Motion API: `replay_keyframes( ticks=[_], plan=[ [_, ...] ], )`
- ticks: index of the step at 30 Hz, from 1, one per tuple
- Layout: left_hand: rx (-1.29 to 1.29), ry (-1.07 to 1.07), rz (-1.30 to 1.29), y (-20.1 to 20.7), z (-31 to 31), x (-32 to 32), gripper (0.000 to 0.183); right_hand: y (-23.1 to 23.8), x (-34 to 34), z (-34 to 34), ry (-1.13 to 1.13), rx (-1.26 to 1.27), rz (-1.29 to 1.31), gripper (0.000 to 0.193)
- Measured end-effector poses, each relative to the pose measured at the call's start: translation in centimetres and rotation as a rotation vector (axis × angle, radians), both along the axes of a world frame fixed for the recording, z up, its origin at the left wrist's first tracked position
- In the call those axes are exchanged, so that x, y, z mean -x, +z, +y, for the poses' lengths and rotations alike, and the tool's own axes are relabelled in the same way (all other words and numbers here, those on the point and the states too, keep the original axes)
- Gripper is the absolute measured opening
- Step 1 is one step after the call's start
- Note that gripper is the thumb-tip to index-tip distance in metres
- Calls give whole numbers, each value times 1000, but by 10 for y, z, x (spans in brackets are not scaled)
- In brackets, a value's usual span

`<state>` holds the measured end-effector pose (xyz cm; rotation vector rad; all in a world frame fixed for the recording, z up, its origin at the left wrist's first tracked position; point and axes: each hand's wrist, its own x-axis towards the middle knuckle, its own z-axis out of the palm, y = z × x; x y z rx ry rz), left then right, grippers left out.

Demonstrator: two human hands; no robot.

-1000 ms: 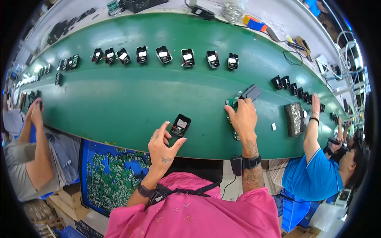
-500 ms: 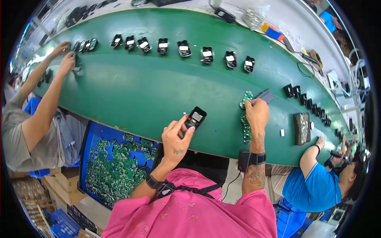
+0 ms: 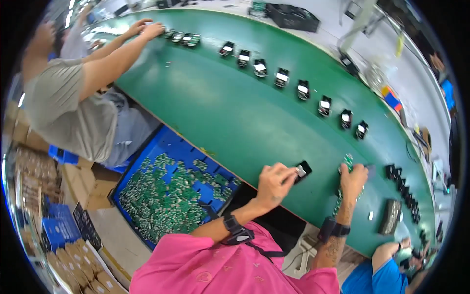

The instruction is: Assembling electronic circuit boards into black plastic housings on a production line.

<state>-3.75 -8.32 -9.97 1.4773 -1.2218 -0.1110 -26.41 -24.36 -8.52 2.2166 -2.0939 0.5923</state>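
Note:
My left hand (image 3: 275,185) is closed, thumb and fingers pinching the near edge of a small black device casing (image 3: 306,168) with a pale silver part inside. That casing is just above the green bench. Further right, my right hand (image 3: 353,180) has its fingers bent down onto a row of green circuit boards (image 3: 338,203) and closes on one of them. The fingers hide most of that board. Another green board (image 3: 348,159) shows just beyond the hand, beside a dark grey block (image 3: 371,170).
Several black casings with white labels (image 3: 303,90) form a curved row across the green bench (image 3: 220,93). A blue bin (image 3: 164,142) of loose boards stands at my left. Co-workers sit on both sides; a dark block (image 3: 390,216) lies at the right.
My view has swung left, so the bench appears tilted and shifted right. My left hand still has the casing, its fingers now closer over it; my right hand stays at the boards.

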Motion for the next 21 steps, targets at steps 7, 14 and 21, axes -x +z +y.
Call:
replay_keyframes(
  ticks=[7, 14, 21],
  plan=[
    [-66, -129, 10, -10, 1, 1, 9, 11, -15, -2, 140, 106, -82, 37],
    [-55, -154, 24, -13, 0, 3, 9, 5, 11, -10, 49, 84, -241, 25],
    [-66, -155, -116, -1, 1, -4, 8, 29, 2, 13, 113, -12, -826, 14]
  ],
)
